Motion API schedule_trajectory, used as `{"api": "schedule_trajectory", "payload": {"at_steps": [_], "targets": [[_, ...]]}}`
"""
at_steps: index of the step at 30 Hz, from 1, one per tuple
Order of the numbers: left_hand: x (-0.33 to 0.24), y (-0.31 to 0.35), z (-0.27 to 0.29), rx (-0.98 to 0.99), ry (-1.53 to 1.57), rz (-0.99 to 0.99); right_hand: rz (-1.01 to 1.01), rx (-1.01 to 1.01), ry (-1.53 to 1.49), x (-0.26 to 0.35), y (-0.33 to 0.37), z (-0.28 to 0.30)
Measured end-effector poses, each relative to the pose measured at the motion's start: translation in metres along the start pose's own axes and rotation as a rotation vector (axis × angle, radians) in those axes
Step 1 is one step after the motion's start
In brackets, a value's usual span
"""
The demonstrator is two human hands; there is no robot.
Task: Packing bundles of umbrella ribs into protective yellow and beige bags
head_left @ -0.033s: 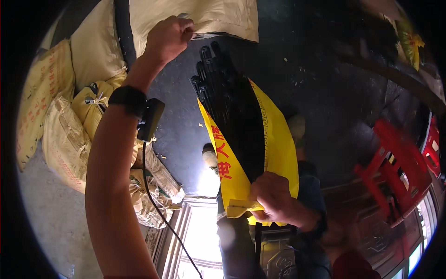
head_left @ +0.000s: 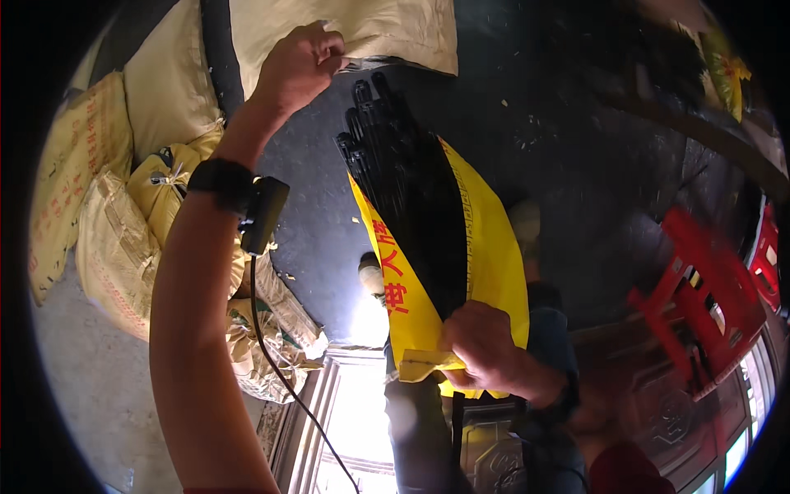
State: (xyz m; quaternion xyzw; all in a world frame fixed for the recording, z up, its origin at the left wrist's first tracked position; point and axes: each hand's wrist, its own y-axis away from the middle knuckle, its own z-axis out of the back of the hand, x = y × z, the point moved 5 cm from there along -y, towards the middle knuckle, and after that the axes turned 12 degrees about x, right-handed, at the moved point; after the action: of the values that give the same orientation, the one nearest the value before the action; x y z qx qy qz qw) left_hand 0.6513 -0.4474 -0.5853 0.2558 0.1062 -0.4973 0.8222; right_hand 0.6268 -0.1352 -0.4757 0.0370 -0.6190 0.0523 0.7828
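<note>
My right hand [head_left: 485,346] is closed around the lower end of a yellow plastic sheet [head_left: 498,239] with red printing. Wrapped partly inside the sheet is a bundle of long, thin black strips [head_left: 411,189], whose blocky ends stick out at the top. A folded yellow flap [head_left: 428,364] pokes out to the left of that hand. Farther off, my left hand [head_left: 303,62] has its fingers curled at the lower edge of a pale sack [head_left: 387,33]. What is between those fingertips, if anything, is hidden. A black band with a small box sits on my left wrist.
Several stuffed pale sacks [head_left: 119,247] are piled at the left. Red plastic stools [head_left: 699,305] stand at the right. A dark surface [head_left: 559,148] with small scraps lies beneath. A black cable [head_left: 276,362] hangs from my left wrist.
My left hand's fingers have loosened slightly at the sack's edge. The black bundle and my right hand have shifted only a little.
</note>
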Motion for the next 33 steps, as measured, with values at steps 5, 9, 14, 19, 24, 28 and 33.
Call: {"api": "schedule_trajectory", "payload": {"at_steps": [5,9,14,19,24,28,33], "targets": [[-0.029,0.002,0.011,0.26,0.147,0.036,-0.025,-0.01,0.03,-0.002,0.003,0.003],[-0.064,0.036,0.014,0.31,0.348,-0.048,-0.031,-0.051,0.054,-0.001,0.003,0.003],[-0.131,0.07,0.01,0.464,0.487,-0.024,-0.071,-0.043,0.09,-0.007,0.003,-0.003],[-0.192,0.103,0.022,0.544,0.537,-0.103,-0.152,-0.173,0.218,-0.016,-0.014,-0.005],[-0.163,0.124,0.025,0.273,0.432,0.046,-0.277,-0.277,0.329,-0.031,-0.038,-0.012],[-0.177,0.134,0.021,0.19,0.261,-0.011,-0.573,-0.247,0.207,-0.072,-0.031,-0.019],[-0.262,0.15,-0.05,0.206,0.206,-0.353,-0.529,0.086,0.512,-0.094,0.012,-0.052]]}}
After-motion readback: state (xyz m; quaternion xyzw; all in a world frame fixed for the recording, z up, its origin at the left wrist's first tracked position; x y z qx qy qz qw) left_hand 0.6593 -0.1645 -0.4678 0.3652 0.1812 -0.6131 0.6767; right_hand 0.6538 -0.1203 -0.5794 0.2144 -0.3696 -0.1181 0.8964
